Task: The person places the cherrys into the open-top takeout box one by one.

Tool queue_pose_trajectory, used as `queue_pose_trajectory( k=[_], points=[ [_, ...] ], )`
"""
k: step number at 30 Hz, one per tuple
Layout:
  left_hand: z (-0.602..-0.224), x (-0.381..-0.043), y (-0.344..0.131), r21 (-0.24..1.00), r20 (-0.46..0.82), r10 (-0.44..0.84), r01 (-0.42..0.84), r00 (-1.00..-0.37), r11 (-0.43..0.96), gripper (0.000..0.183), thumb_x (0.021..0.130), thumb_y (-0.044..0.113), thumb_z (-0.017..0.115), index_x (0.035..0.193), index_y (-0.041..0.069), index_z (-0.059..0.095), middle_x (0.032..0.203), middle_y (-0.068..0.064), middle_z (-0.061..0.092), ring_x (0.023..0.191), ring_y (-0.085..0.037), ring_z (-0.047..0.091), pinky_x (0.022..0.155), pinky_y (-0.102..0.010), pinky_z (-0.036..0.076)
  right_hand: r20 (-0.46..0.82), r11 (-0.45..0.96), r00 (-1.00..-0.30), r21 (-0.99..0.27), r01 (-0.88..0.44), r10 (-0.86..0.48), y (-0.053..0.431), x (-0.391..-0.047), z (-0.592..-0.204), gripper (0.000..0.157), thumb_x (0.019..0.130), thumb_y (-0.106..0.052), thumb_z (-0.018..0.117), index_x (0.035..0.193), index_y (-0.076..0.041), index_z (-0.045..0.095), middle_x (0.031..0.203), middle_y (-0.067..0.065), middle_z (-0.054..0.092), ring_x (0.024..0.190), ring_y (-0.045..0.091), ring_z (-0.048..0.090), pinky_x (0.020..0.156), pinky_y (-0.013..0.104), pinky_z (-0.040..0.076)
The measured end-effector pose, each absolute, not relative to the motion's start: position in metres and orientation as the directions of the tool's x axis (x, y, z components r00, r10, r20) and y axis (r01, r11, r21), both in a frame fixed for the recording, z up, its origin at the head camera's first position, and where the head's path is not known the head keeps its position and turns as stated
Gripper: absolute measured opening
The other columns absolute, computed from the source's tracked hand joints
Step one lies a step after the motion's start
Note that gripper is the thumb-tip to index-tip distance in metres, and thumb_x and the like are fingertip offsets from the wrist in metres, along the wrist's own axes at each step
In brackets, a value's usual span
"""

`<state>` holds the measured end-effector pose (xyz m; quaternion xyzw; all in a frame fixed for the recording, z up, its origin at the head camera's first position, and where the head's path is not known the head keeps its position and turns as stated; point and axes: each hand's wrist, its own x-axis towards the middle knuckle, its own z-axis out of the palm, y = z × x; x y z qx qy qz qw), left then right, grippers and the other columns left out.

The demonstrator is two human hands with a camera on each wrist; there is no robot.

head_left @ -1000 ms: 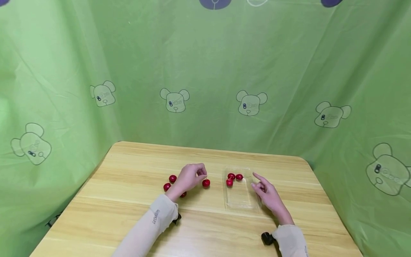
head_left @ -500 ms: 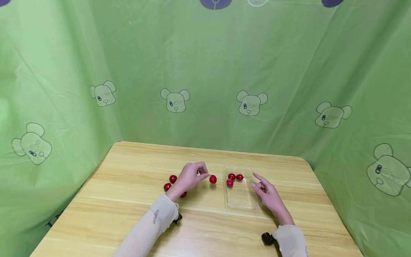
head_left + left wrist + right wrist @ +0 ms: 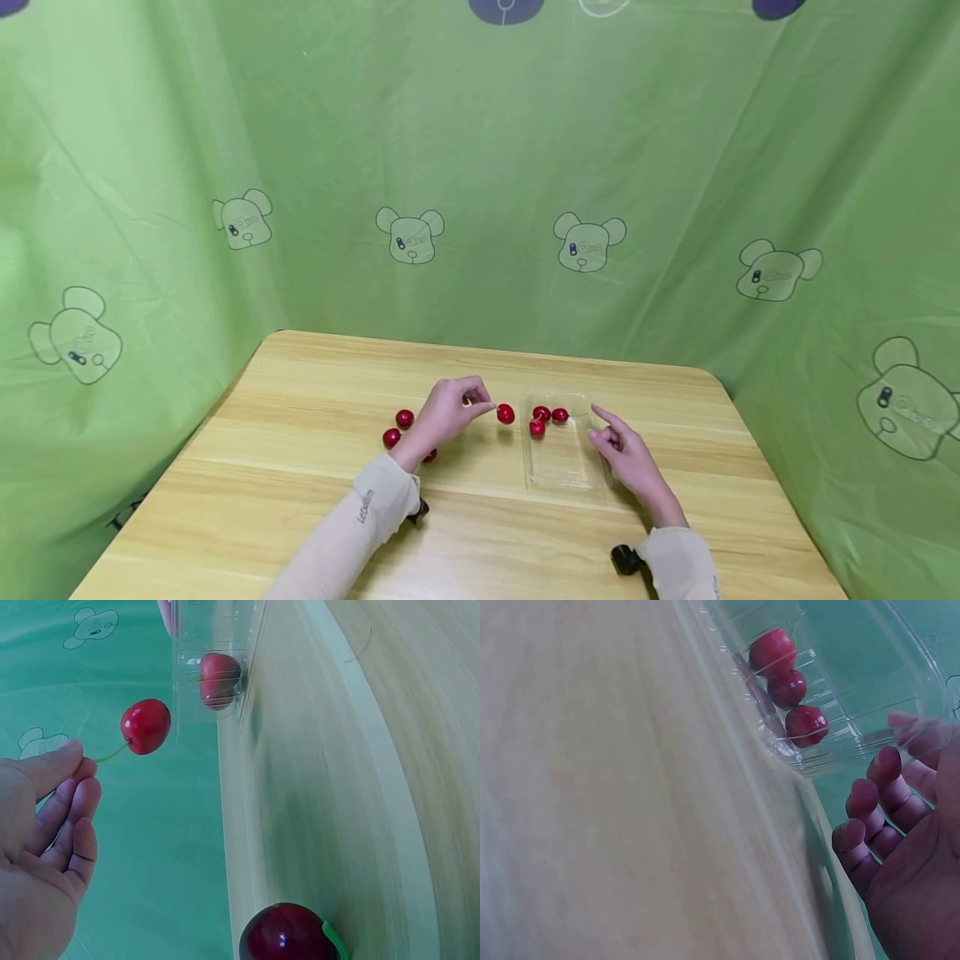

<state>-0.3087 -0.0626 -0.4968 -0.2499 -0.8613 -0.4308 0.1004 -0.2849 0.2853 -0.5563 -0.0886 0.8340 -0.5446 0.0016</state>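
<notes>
My left hand (image 3: 448, 411) pinches a red cherry (image 3: 506, 414) by its thin stem, between thumb and index finger. The cherry hangs in the air just left of a clear plastic box (image 3: 564, 481). Inside the box, near its far left corner, lie three cherries (image 3: 786, 688), seen through the wall in the right wrist view. My right hand (image 3: 630, 458) rests at the box's right side, index finger extended and thumb at the wall. Its other fingers (image 3: 863, 796) are loosely bent outside the box.
More dark red cherries (image 3: 391, 437) lie on the wooden table (image 3: 337, 367) beside my left wrist, partly hidden by it. One cherry (image 3: 289, 934) with a green stem shows close up in the left wrist view. A green curtain (image 3: 480, 292) stands behind the table.
The pinched cherry has gone up and to the right, from near the table toward the box. My left hand shifts slightly with it. The right hand and box stay put.
</notes>
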Motion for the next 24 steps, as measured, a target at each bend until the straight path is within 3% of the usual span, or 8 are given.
queue_pose_trajectory(
  k=[24],
  points=[
    [-0.4969,-0.3096,-0.0575,0.722,0.396,0.340,0.518,-0.853,0.459,0.008,0.092,0.019,0.079,0.089,0.018,0.072,0.084,0.007,0.073,0.078,-0.003,0.065,0.077,-0.022,0.056,0.092,0.384,-0.985,-0.912,-0.143,-0.149,0.2854,-0.2854,-0.5573,0.060,0.106,-0.017,0.060,0.159,-0.003,0.036,0.093,0.023,0.062,0.061,0.010,0.047,0.053,0.025,0.045]
  ],
)
